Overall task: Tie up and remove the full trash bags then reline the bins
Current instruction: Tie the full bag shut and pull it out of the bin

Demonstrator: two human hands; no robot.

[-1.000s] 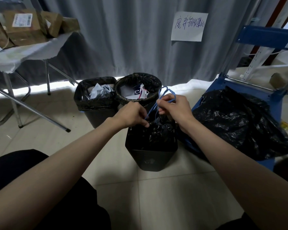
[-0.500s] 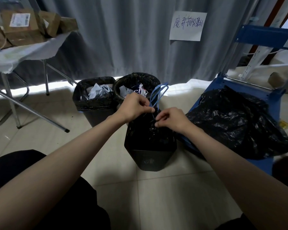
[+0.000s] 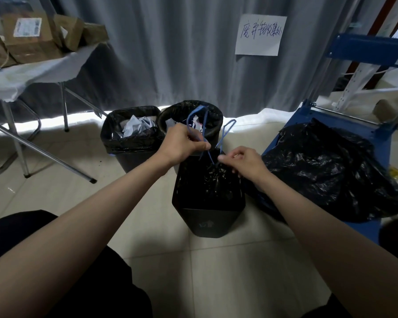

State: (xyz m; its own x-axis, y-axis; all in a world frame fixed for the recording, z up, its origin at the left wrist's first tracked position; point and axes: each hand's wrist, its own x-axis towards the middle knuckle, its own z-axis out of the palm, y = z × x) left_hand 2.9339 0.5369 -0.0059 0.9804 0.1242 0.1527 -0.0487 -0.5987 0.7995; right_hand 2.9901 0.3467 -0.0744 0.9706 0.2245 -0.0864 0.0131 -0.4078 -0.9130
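Note:
A black square bin (image 3: 208,221) stands on the floor in front of me, with a gathered black trash bag (image 3: 210,180) inside it. Two blue drawstring loops (image 3: 225,131) rise from the bag's neck. My left hand (image 3: 182,143) pinches one loop just above the bag. My right hand (image 3: 241,161) pinches the bag's neck where the strings come out. Behind stand two more lined bins: a square one (image 3: 129,138) and a round one (image 3: 213,121), both holding crumpled paper.
A large black bag (image 3: 326,171) lies on a blue cart (image 3: 375,136) to the right. A folding table (image 3: 32,72) with cardboard boxes stands at the left, its metal legs reaching toward the bins. A grey curtain with a paper sign hangs behind.
The blue loops have been drawn apart: my left hand lifted one loop up and left, while my right hand dropped to the bag's neck.

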